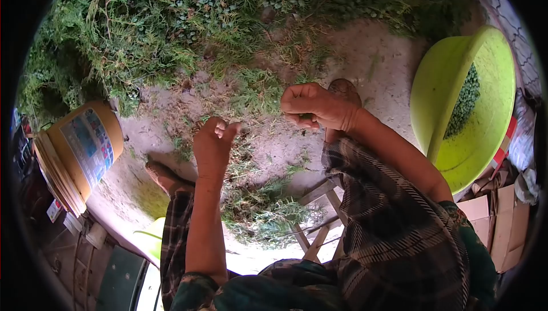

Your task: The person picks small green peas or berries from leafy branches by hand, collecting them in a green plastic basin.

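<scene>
Currently, the left hand (pixel 212 145) and the right hand (pixel 322 107) hang apart from each other above the floor (pixel 388 65). The left hand's fingers curl inward with the thumb sticking out, and the right hand's fingers are bent toward the palm; I cannot tell whether either set pinches anything. Loose green sprigs (pixel 257 91) lie on the floor between the two sets of fingers and just beyond them, and a large heap of leafy branches (pixel 188 19) spreads farther out. Clippings (pixel 262 214) lie closer to the body than the fingers, beside a wooden frame (pixel 315 245). Well to the right of the right fingers is a yellow-green basin (pixel 434 88) holding small green berry-like bits (pixel 465 102). Well to the left of the left fingers is a tan bucket (pixel 85 145) with a label.
</scene>
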The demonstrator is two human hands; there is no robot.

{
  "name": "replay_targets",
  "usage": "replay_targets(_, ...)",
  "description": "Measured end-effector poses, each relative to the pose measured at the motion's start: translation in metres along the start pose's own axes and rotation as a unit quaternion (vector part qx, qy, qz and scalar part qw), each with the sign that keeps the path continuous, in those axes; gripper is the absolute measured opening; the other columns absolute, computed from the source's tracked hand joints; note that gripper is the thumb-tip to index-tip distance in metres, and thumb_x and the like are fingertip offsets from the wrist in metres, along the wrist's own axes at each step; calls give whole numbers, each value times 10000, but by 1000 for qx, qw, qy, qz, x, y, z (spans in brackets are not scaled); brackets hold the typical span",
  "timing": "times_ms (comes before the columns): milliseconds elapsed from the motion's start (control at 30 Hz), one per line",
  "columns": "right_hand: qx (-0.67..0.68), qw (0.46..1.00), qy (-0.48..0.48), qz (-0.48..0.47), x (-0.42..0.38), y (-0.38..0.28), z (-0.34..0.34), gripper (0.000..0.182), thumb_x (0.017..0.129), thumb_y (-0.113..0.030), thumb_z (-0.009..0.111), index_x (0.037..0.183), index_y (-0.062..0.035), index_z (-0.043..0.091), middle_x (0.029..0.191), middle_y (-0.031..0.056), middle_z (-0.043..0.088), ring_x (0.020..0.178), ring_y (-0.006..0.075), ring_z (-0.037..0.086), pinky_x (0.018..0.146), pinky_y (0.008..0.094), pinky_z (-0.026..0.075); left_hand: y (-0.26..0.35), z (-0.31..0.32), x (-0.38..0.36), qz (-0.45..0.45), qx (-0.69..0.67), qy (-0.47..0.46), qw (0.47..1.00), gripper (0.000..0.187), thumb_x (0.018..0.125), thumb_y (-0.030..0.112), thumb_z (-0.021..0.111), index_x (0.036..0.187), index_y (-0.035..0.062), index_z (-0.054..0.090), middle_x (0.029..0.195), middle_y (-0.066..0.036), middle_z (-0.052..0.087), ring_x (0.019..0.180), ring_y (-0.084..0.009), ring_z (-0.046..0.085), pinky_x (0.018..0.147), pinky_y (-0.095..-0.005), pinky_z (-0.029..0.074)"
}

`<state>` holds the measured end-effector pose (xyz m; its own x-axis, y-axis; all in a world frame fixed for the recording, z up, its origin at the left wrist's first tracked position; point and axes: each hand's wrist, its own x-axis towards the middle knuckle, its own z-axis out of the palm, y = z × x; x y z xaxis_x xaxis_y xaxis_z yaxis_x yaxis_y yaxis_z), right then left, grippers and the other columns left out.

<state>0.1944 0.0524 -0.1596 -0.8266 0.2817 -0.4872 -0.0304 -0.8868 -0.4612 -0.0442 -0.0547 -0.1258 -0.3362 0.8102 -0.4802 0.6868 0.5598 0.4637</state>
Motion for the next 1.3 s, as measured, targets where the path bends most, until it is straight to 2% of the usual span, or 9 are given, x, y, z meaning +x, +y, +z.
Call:
replay_targets(300,-112,967,230,7,8,13,-12,338,877,-369,599,761,-60,522,625,3,495,471,61,438,413,220,346,-3,27,8,98,-112,82,985,128,773,57,647,901,64,635,858,-109,626,661,-229,581,580,-321,456)
replay_targets(367,-461,828,278,-157,6,18,-5,307,859,-323,612,783,-39,524,660,69,541,546,164,543,458,300,421,12,37,11,131,-78,91,984,159,770,64,652,928,75,630,843,-107,614,646,-222,578,586,-325,456)
replay_targets(500,-606,754,186,-173,19,21,8,123,820,-138,581,887,-37,557,754,112,616,698,273,615,524,384,482,20,51,19,114,-32,66,991,210,778,108,662,985,102,622,847,-99,588,638,-220,570,599,-340,461)
replay_targets(567,-758,617,158,-140,32,25,8,137,812,-128,543,921,-46,529,776,118,599,713,295,626,558,384,507,16,55,22,83,-93,97,987,231,777,106,659,1006,109,620,822,-105,577,648,-227,572,611,-352,466)
replay_targets(767,-788,578,161,-138,32,30,3,218,788,-87,537,1001,-36,534,807,144,641,716,303,651,559,408,522,30,69,32,183,-15,-12,983,282,787,87,645,1063,131,613,895,-101,599,756,-265,590,658,-335,475)
replay_targets(900,-706,681,149,-125,30,20,-2,178,816,-92,557,983,-37,534,771,137,634,603,228,630,454,346,477,23,88,35,201,18,49,978,186,823,147,579,1006,182,577,860,-114,550,700,-338,582,608,-423,484)
replay_targets(967,-52,998,44,-4,12,-10,2,154,864,-180,553,942,-48,539,759,118,619,482,125,531,371,257,378,26,89,35,208,9,62,976,150,830,140,563,977,166,572,846,-116,548,699,-337,583,602,-422,483)
replay_targets(1167,143,981,81,-103,-13,-19,1,240,916,-276,514,901,-37,534,695,64,527,462,56,400,362,209,303,39,63,-9,209,95,-8,973,70,850,93,492,874,95,558,818,-130,568,701,-335,590,614,-410,488)
replay_targets(1300,102,989,92,-60,-15,-6,-9,249,937,-272,499,868,-36,534,722,58,529,485,56,419,366,207,317,14,32,-47,199,89,-291,932,138,830,132,581,934,52,624,850,-159,633,735,-323,627,654,-381,504)
